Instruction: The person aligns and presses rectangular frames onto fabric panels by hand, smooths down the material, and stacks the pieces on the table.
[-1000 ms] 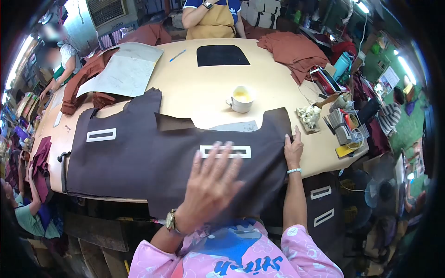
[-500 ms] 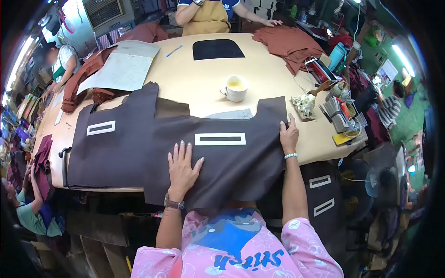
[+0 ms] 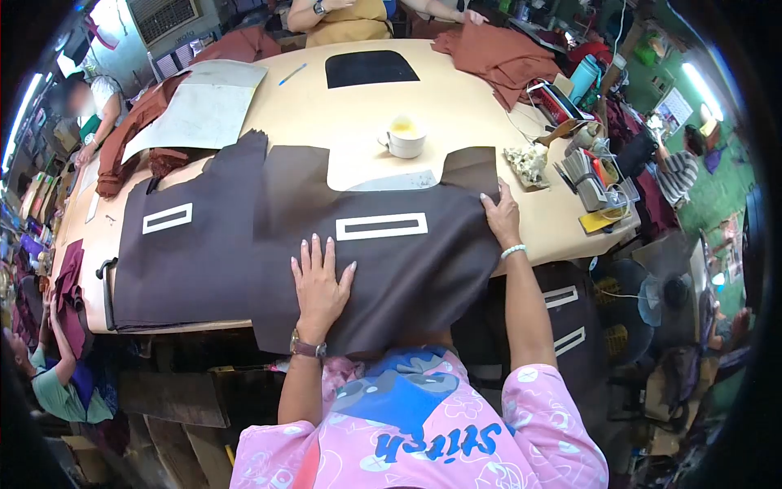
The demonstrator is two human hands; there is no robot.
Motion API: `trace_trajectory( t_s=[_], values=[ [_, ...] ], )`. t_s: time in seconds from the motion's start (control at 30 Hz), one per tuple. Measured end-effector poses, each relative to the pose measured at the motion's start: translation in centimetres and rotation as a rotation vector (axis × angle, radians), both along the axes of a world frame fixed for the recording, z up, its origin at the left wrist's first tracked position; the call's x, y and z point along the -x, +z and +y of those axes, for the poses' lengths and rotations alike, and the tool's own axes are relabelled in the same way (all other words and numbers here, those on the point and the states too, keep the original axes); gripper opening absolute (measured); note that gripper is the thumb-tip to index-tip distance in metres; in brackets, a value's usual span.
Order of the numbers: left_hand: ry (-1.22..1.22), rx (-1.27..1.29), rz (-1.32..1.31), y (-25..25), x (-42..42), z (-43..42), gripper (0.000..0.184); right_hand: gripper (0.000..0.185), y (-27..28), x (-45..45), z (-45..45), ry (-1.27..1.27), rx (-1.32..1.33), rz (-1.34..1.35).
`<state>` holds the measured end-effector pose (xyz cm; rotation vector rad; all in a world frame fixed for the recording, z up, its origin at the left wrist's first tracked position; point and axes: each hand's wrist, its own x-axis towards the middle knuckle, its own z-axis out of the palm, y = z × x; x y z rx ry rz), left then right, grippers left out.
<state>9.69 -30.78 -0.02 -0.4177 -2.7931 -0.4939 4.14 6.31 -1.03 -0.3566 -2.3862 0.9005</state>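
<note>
"What do we lose of the person opposite [image 3: 346, 29]?"
"The head: the top edge cuts it off."
"And the grey sheet [image 3: 397, 181]?"
"We can't trace its near edge; the dark cloth [image 3: 407, 277] hides it."

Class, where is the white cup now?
In the head view, the white cup stands slightly right of centre on the table, between the black piece and dark cloth.

A white cup [image 3: 407, 146] stands on the table [image 3: 301, 114]. A blue pen [image 3: 292, 74] lies left of it and farther away. A blue bottle [image 3: 584, 79] is far right.
</note>
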Motion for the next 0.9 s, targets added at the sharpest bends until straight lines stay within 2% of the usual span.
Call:
trace_trajectory(
  t_s=[0.13, 0.33, 0.37, 0.47, 0.6, 0.63, 0.9],
  values=[
    [0.010, 0.021, 0.006, 0.3, -2.8, 1.6, 0.058, 0.055, 1.6, -1.3, 0.7, 0.095, 0.075, -0.057],
    [0.007, -0.031, -0.120, 2.5, -4.2, 1.7, 0.057, 0.052, 1.2, -2.3, 0.1, 0.026, -0.022, -0.008],
    [0.000, -0.044, -0.166, 2.9, -3.7, 1.4, 0.057, 0.052, 1.3, -2.1, -0.1, 0.014, -0.038, -0.014],
    [0.016, -0.075, -0.041, 2.8, -1.1, 0.3, 0.057, 0.051, 1.8, -1.5, 0.0, 0.037, -0.047, -0.039],
    [-0.048, 0.041, -0.057, 2.2, 2.5, -0.6, 0.060, 0.052, 1.9, 0.7, 0.4, 0.099, -0.092, 0.037],
    [-0.033, 0.097, -0.129, 1.9, 3.4, -0.9, 0.061, 0.053, 2.3, 1.4, 0.3, 0.088, -0.111, 0.034],
    [-0.040, 0.196, -0.127, 1.3, 10.1, -2.1, 0.059, 0.074, 2.2, 5.6, 0.4, 0.011, -0.405, -0.049]
  ],
)
